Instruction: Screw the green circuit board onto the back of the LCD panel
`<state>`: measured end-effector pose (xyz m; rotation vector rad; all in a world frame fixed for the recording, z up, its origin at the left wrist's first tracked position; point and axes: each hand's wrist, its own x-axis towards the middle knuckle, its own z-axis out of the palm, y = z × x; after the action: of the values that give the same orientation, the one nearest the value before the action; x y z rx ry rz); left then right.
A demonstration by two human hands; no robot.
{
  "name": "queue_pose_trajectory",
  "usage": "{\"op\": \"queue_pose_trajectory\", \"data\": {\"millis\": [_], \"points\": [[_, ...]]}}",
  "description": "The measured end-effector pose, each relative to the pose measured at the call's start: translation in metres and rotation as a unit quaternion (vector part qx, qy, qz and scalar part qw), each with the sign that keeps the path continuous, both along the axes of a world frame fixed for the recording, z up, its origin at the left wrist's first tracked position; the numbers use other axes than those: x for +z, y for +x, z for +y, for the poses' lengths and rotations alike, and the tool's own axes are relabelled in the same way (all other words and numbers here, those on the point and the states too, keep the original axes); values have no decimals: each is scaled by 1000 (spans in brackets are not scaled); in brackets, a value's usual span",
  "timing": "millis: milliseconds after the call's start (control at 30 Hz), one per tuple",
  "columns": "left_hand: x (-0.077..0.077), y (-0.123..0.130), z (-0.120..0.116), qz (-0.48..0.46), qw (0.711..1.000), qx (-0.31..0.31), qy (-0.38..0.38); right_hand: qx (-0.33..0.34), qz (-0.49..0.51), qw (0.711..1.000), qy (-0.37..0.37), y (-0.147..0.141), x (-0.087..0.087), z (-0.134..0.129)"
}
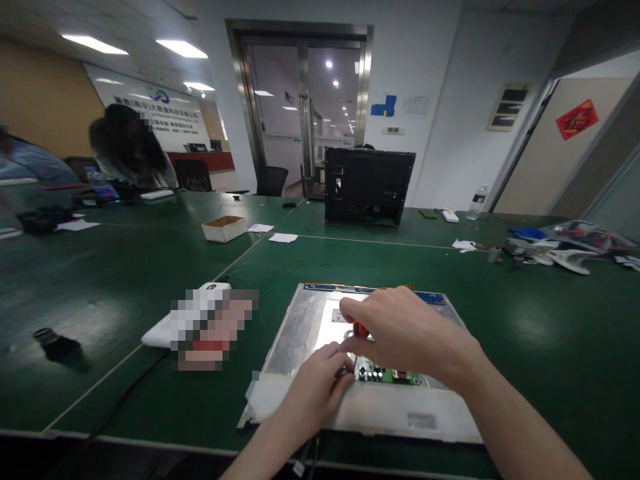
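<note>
A flat silvery metal panel (290,333) lies on the green table, with a blue strip board (433,298) along its far edge. A green circuit board (387,375) sits near its middle. Over the board, my right hand (400,330) is closed around a screwdriver with a red and black handle (359,328); its tip is hard to make out. My left hand (320,383) rests at the left end of the circuit board, fingers pinched on something small and dark that I cannot make out.
Left of the panel lie a white device (165,330) and a blurred-out item. Farther off stand an open box (225,230) and a black monitor housing (369,187). Loose parts and a bag (590,235) lie far right. A person (130,147) leans over the table, back left.
</note>
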<state>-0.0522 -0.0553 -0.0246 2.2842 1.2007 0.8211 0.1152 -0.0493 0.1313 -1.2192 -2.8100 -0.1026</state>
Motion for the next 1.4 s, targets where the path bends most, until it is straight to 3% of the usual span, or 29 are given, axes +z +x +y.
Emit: {"op": "queue_pose_trajectory", "data": {"millis": [267,433,633,833,1033,1267,1400], "points": [[1,-1,0,3,1000,-21,-13,21,6,1000,-3,1,1,0],[0,-1,0,11,1000,-9,-8,-1,10,1000,8,1,-1,3],[-1,-1,1,4,1000,-21,2,37,20,999,3,2,-1,3],[0,0,1,16,1000,-2,3,-1,6,1000,1,0,-1,4],[1,-1,1,8,1000,-21,-7,36,16,999,-5,3,0,3],[1,0,1,7,1000,-9,-5,6,-4,1000,-4,-3,1,5],[3,1,2,5,1000,-21,-16,30,10,999,4,-1,-1,5]]}}
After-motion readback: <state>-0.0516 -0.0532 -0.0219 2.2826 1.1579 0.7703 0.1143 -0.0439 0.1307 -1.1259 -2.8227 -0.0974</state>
